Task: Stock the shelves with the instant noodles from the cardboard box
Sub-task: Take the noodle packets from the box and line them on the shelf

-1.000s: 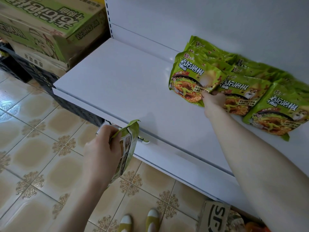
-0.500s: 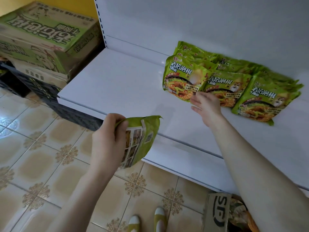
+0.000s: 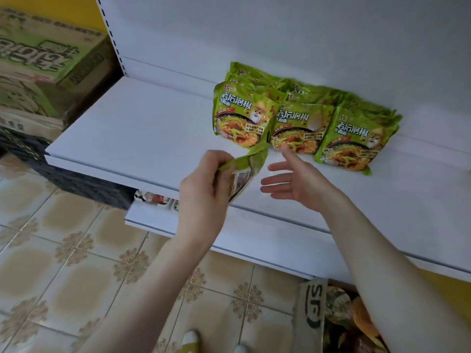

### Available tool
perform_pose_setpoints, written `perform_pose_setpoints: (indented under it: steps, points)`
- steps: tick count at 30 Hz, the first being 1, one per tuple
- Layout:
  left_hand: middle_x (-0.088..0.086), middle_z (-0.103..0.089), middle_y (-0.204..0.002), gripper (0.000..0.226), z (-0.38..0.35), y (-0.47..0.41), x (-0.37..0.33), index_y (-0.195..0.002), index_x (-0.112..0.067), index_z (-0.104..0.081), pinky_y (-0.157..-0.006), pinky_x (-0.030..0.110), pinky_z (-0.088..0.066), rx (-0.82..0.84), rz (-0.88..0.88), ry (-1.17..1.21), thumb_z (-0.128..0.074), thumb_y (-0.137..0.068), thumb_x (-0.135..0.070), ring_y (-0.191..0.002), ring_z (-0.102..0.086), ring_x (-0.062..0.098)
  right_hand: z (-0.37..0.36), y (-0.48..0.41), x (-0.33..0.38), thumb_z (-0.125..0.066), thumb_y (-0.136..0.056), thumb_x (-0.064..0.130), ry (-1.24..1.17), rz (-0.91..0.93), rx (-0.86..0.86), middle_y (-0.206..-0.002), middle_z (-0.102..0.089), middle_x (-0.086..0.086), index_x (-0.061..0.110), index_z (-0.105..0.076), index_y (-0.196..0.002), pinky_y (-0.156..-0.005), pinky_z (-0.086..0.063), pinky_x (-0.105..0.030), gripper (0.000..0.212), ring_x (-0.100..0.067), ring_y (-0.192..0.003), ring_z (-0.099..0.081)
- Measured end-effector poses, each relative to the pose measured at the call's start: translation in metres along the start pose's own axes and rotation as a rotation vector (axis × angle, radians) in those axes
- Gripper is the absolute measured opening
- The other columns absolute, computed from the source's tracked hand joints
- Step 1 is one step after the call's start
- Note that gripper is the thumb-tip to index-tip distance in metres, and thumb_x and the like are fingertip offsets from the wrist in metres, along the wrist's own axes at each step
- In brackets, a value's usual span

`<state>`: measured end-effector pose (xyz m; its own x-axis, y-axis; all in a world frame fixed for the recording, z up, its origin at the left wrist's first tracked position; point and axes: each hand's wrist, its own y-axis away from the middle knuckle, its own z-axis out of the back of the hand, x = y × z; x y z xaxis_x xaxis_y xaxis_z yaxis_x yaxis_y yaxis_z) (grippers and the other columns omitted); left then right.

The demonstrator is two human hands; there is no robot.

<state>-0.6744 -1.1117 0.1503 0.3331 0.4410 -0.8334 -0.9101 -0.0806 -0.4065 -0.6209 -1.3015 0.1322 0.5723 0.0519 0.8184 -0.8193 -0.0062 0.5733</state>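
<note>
Several green instant noodle packets point(image 3: 300, 118) lean in overlapping rows against the back panel of the white shelf point(image 3: 142, 133). My left hand point(image 3: 204, 184) grips one more green noodle packet point(image 3: 244, 174) by its edge, held upright over the shelf's front part, just below the leftmost stocked packet. My right hand point(image 3: 293, 184) hovers beside it with fingers spread and straight, holding nothing, its fingertips near the bottom of the middle row. The open cardboard box point(image 3: 313, 317) stands on the floor at the lower right, with packets inside it partly hidden by my right arm.
Green printed cartons point(image 3: 46, 72) are stacked on black crates point(image 3: 76, 179) to the left of the shelf. A lower white shelf point(image 3: 158, 220) juts out beneath. The tiled floor point(image 3: 76, 276) spreads below, with my shoes at the bottom edge.
My left hand has lifted the packet up and rightwards over the shelf. My right hand has pulled back from the stocked packets and opened beside it.
</note>
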Motion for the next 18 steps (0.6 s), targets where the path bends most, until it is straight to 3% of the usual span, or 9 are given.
perform_pose_setpoints:
  steps: [2, 4, 7, 8, 11, 14, 16, 17, 18]
  points:
    - [-0.01, -0.053, -0.064, 0.014, -0.02, 0.01, -0.006, -0.093, -0.015, -0.056, -0.052, 0.011, -0.034, 0.094, -0.133, -0.038, -0.047, -0.086, -0.008, -0.06, -0.044, 0.007, 0.008, 0.005, 0.008, -0.039, -0.078, 0.071, -0.018, -0.019, 0.082, -0.085, -0.072, -0.014, 0.012, -0.057, -0.109, -0.061, -0.056, -0.028, 0.07, -0.026, -0.077, -0.072]
    - [0.004, -0.064, -0.072, 0.023, -0.04, 0.022, -0.012, -0.097, -0.021, -0.05, -0.052, 0.02, -0.038, 0.177, -0.237, -0.094, -0.041, -0.079, -0.009, -0.063, -0.049, 0.014, 0.015, 0.01, 0.014, -0.05, -0.076, 0.064, -0.004, 0.019, 0.086, -0.074, -0.072, -0.007, 0.018, -0.059, -0.104, -0.062, -0.057, -0.03, 0.055, -0.023, -0.071, -0.071]
    - [0.007, -0.064, -0.069, 0.026, -0.068, 0.046, -0.021, -0.093, -0.02, -0.048, -0.048, 0.027, -0.038, 0.206, -0.301, -0.156, -0.04, -0.072, -0.006, -0.065, -0.045, 0.016, 0.024, 0.016, 0.012, -0.067, -0.082, 0.02, 0.053, 0.107, 0.014, -0.07, -0.069, -0.002, 0.014, -0.063, -0.087, -0.052, -0.054, -0.025, 0.009, -0.016, -0.063, -0.067]
    - [0.006, -0.065, -0.069, 0.025, -0.077, 0.053, -0.022, -0.092, -0.019, -0.048, -0.049, 0.027, -0.039, 0.21, -0.305, -0.167, -0.041, -0.072, -0.006, -0.068, -0.045, 0.016, 0.029, 0.016, 0.009, -0.067, -0.082, 0.01, 0.076, 0.118, -0.006, -0.071, -0.068, -0.003, 0.013, -0.063, -0.085, -0.049, -0.053, -0.023, 0.006, -0.013, -0.058, -0.066]
    - [0.009, -0.071, -0.097, 0.024, -0.094, 0.071, -0.018, -0.101, -0.017, -0.054, -0.08, 0.024, -0.043, 0.319, -0.306, -0.111, -0.05, -0.077, -0.019, -0.099, -0.052, 0.012, 0.044, 0.016, -0.002, -0.063, -0.081, -0.002, 0.068, 0.165, -0.039, -0.076, -0.065, -0.005, 0.017, -0.063, -0.084, -0.054, -0.056, -0.024, 0.019, -0.013, -0.057, -0.064]
    - [-0.002, -0.062, -0.117, 0.047, -0.089, 0.08, -0.021, -0.114, -0.016, -0.059, -0.094, 0.011, -0.036, 0.402, -0.131, -0.002, -0.063, -0.076, -0.043, -0.114, -0.048, 0.0, 0.063, 0.017, -0.009, -0.061, -0.081, -0.003, 0.013, 0.224, 0.002, -0.083, -0.066, -0.003, 0.021, -0.063, -0.089, -0.063, -0.056, -0.029, 0.025, -0.016, -0.068, -0.064]
    - [-0.016, -0.055, -0.113, 0.047, -0.081, 0.076, -0.019, -0.119, -0.018, -0.055, -0.087, 0.0, -0.034, 0.264, 0.09, 0.037, -0.068, -0.079, -0.038, -0.106, -0.044, -0.018, 0.075, 0.018, -0.012, -0.06, -0.082, -0.004, -0.018, 0.244, 0.045, -0.085, -0.068, -0.002, 0.021, -0.063, -0.094, -0.065, -0.057, -0.03, 0.028, -0.016, -0.07, -0.065]
    - [-0.015, -0.054, -0.112, 0.046, -0.078, 0.072, -0.013, -0.122, -0.017, -0.052, -0.087, 0.003, -0.035, 0.156, 0.204, 0.022, -0.067, -0.081, -0.034, -0.107, -0.044, -0.017, 0.079, 0.019, -0.014, -0.059, -0.082, -0.004, -0.032, 0.249, 0.072, -0.084, -0.07, 0.0, 0.021, -0.063, -0.095, -0.067, -0.057, -0.03, 0.029, -0.015, -0.071, -0.067]
    - [-0.009, -0.053, -0.118, 0.049, -0.074, 0.067, -0.006, -0.126, -0.015, -0.049, -0.092, 0.012, -0.038, 0.067, 0.332, 0.016, -0.065, -0.083, -0.032, -0.113, -0.046, -0.007, 0.083, 0.02, -0.016, -0.058, -0.082, -0.005, -0.05, 0.252, 0.1, -0.082, -0.071, 0.001, 0.021, -0.063, -0.096, -0.067, -0.058, -0.03, 0.03, -0.014, -0.071, -0.068]
